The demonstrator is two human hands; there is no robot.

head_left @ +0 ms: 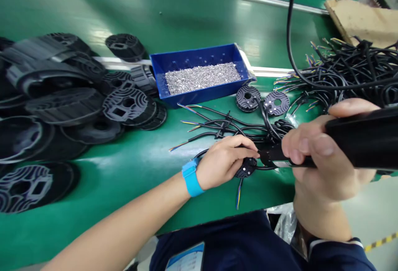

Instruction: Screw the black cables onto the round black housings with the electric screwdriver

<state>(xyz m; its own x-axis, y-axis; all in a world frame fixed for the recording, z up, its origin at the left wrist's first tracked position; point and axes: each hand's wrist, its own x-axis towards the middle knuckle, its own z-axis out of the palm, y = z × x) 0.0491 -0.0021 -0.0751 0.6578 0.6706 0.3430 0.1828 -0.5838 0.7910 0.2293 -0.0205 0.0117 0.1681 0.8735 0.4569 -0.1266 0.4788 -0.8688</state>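
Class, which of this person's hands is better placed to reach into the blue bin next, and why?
Probably the left hand: it is nearer the blue bin, while the right hand grips a black tool. The left is busy too, though, its fingertips near the tool's tip.

From here, I see the green tabletop (133,171) carrying black ribbed housings (68,103), a blue bin (202,93), round discs (241,100) and black cables (351,65).
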